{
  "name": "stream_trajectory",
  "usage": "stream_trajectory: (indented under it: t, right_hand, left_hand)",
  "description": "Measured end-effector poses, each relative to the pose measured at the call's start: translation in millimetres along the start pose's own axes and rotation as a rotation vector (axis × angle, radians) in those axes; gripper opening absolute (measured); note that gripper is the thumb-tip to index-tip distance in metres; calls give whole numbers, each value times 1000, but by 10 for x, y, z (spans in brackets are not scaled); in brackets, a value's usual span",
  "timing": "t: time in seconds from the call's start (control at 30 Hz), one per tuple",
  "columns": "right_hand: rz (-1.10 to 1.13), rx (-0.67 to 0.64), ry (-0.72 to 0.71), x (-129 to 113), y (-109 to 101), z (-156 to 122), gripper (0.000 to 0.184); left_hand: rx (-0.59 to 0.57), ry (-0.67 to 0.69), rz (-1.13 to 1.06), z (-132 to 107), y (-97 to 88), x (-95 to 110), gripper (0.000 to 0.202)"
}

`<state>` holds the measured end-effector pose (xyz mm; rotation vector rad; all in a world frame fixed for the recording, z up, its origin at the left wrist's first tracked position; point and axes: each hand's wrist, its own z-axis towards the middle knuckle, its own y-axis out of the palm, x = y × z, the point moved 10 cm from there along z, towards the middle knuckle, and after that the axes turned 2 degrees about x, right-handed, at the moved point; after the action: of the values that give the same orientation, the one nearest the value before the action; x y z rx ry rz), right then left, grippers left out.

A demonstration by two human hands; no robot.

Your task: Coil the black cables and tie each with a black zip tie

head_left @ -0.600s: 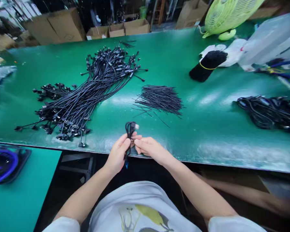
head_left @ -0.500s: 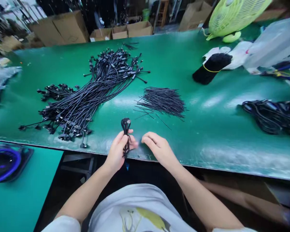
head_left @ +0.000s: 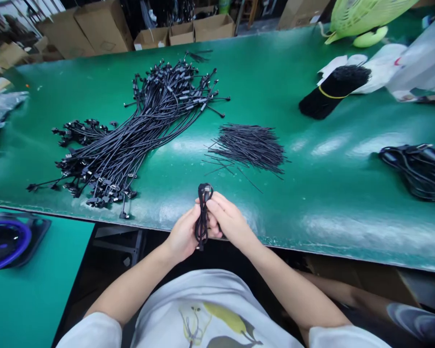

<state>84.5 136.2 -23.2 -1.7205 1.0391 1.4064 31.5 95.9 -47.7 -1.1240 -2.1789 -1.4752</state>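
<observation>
The left hand [head_left: 183,233] and right hand [head_left: 230,221] meet, both curled in a grip, bare forearms [head_left: 139,280] slanting inward.

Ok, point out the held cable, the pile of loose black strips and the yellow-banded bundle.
Held cable [head_left: 201,220], head view: middle of its loops.
Pile of loose black strips [head_left: 253,146], head view: its centre.
Yellow-banded bundle [head_left: 335,86], head view: black strands beside the band.

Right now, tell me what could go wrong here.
The coiled cable, held in the left hand and right hand by the near edge of the table, could drop if the grip slackens. The thin strands, lying loose, might scatter if brushed. A connector jutting from the cable heap near that edge could get snagged.
</observation>
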Motion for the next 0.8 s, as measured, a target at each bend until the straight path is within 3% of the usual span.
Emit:
stream_trajectory:
  t: [0.2,0.43,0.8]
  right_hand:
    - [152,37,37,16,-63,51,35]
    - [213,-6,80,87,-21,65,37]
    - [236,16,106,227,-65,115,40]
  left_hand:
    - [5,-95,-69,0,-27,-11,27]
    - [-2,-97,-127,-18,-40,8,19]
    - [-43,-105,-98,15,-88,15,22]
